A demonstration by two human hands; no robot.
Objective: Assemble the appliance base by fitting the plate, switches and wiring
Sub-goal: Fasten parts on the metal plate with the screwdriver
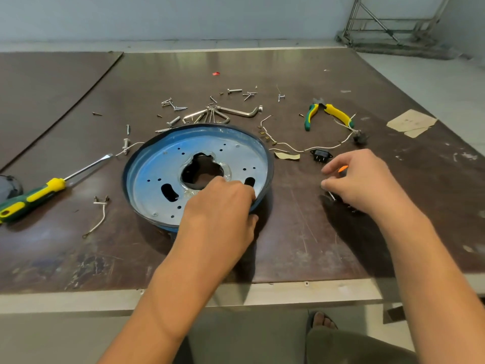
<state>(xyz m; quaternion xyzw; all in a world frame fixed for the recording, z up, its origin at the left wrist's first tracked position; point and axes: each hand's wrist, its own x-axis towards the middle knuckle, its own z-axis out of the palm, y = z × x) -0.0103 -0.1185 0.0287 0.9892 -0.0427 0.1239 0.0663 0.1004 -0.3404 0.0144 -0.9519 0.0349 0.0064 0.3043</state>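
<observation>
left hand grips base near rim | right hand pinches orange part

Readable text: none | plate: no legible marks | screwdriver, pliers: handles show no legible print

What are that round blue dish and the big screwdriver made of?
The round plate looks like sheet metal: silvery and punched with holes, its blue sheen apparently a protective film, crinkled at the centre hole. The screwdriver has a shiny steel-looking shaft and a yellow-green handle, probably plastic or rubber.
</observation>
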